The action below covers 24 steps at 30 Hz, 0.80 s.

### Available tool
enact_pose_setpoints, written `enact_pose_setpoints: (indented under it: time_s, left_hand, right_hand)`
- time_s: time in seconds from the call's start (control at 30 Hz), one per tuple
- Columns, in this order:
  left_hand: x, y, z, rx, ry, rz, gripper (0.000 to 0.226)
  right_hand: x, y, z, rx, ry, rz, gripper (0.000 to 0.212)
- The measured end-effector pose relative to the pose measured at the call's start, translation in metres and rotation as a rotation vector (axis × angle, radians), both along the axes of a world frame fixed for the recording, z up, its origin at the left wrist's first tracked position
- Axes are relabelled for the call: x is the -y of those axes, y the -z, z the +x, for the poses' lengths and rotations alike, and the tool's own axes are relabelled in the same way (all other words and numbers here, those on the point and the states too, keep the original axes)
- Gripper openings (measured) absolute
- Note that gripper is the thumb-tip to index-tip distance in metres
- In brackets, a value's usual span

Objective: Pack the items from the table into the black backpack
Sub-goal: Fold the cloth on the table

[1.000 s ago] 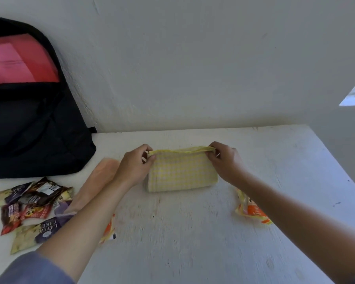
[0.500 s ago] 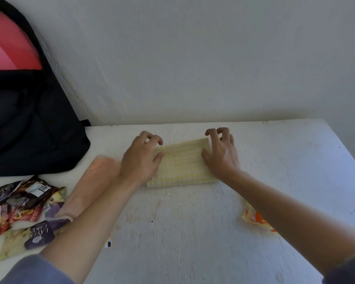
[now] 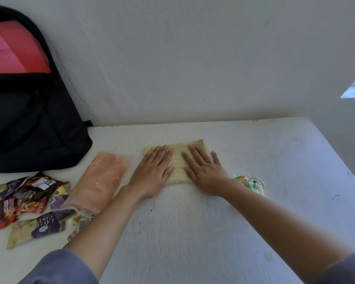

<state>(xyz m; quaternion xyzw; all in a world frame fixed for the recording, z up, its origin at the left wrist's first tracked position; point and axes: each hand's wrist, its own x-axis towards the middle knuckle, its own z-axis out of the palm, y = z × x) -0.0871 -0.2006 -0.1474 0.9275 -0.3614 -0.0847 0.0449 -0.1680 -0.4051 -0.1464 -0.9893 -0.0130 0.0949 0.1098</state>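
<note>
A folded yellow checked cloth (image 3: 179,168) lies flat on the white table (image 3: 193,232). My left hand (image 3: 153,173) and my right hand (image 3: 204,174) both press down on it with straight fingers, side by side. The black backpack (image 3: 35,128) leans against the wall at the far left, its top open and showing a red lining (image 3: 14,50). A folded peach cloth (image 3: 101,181) lies left of my left hand. Several snack packets (image 3: 29,203) are heaped at the left edge. Another orange and green packet (image 3: 251,183) peeks out behind my right wrist.
A white wall (image 3: 193,68) runs along the table's far edge. The table's right edge (image 3: 336,160) slants away to a drop. A packet with a barcode (image 3: 79,224) lies partly under my left forearm.
A second ago both hands pinched the yellow cloth's upper edge and folded it over. Now the fingers have straightened and both palms press the folded cloth flat.
</note>
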Motion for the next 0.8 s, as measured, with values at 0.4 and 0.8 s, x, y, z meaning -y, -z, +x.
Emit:
enact_pose_setpoints:
  time_s: [0.4, 0.8]
  left_hand:
    - [-0.014, 0.011, -0.05, 0.032, -0.021, -0.118, 0.082]
    - [-0.028, -0.012, -0.075, -0.149, -0.082, -0.45, 0.053]
  right_hand:
    - [-0.021, 0.013, -0.062, 0.134, 0.061, -0.011, 0.074]
    - [-0.033, -0.016, -0.076, 0.172, 0.056, -0.006, 0.06]
